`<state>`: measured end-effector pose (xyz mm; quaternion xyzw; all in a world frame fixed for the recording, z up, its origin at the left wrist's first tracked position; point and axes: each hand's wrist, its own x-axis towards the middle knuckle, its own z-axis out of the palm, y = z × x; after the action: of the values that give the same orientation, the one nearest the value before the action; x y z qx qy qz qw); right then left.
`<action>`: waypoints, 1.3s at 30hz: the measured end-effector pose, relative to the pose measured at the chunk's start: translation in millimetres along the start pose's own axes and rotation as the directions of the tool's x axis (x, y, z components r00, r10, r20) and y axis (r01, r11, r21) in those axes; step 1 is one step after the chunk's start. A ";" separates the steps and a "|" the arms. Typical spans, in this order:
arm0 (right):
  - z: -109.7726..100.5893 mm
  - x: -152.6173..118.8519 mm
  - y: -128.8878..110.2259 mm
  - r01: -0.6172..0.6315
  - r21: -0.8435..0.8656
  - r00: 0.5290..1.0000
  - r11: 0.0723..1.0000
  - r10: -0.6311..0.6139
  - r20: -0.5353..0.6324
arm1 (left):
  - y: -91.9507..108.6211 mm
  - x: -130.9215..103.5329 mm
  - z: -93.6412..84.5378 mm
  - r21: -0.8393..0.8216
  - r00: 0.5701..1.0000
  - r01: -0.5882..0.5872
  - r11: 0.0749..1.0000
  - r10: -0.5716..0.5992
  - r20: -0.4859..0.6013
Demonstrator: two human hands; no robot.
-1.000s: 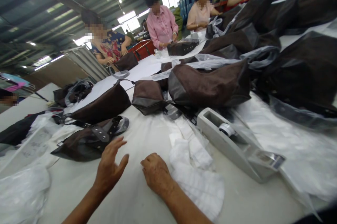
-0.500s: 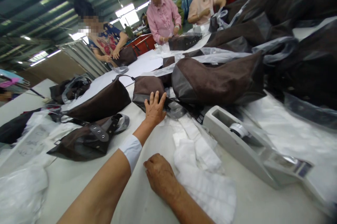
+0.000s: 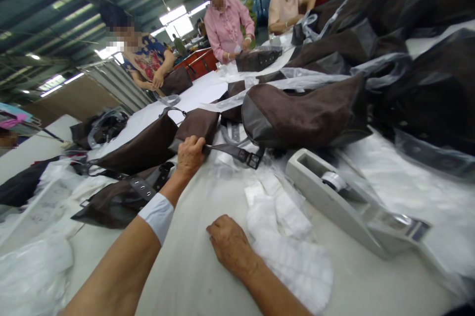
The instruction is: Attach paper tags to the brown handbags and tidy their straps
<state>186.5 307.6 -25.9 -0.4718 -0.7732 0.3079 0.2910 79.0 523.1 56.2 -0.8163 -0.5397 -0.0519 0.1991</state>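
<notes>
My left hand (image 3: 191, 157) reaches forward with its fingers curled over the near edge of a dark brown handbag (image 3: 196, 125). A dark strap with a buckle (image 3: 254, 159) trails from this bag to the right across the table. My right hand (image 3: 230, 239) rests on the white tabletop near me, its fingers curled in and nothing visible in them. Beside it on the right lies a pile of white padding sheets (image 3: 293, 261). Another brown bag (image 3: 115, 202), with metal eyelets on its strap, lies left of my left arm.
A grey tape dispenser (image 3: 345, 207) stands at the right. A large brown bag (image 3: 304, 113) lies behind it, with more bags heaped further right. Clear plastic (image 3: 33, 276) is at the near left. Several co-workers handle bags across the table.
My left hand has closed from spread fingers onto the handbag and pulled it left, and its buckled strap now shows stretched out. My right hand has hardly moved.
</notes>
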 end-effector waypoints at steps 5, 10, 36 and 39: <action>-2.7 0.2 -1.9 0.008 0.023 1.000 1.000 -0.008 0.009 | -78.7 -41.7 -4.4 -0.092 0.979 0.185 0.978 -0.192 -0.067; -0.3 0.0 0.0 0.033 0.064 0.999 0.997 -0.031 -0.035 | -100.7 -46.6 -7.3 -0.229 0.960 0.255 0.939 -0.274 -0.056; 8.4 0.7 4.4 0.108 0.059 0.991 0.992 -0.102 -0.084 | -112.9 -32.3 -12.4 -0.499 0.831 0.432 0.751 -0.547 -0.105; 18.0 0.2 14.0 0.186 0.025 0.973 0.982 -0.181 -0.146 | -75.7 -4.2 -25.2 -0.480 0.799 0.483 0.732 -0.593 -0.100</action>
<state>180.9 309.3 -47.9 -0.4136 -0.7847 0.2597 0.3818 12.3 535.5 98.4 -0.6331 -0.6996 -0.3266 0.0550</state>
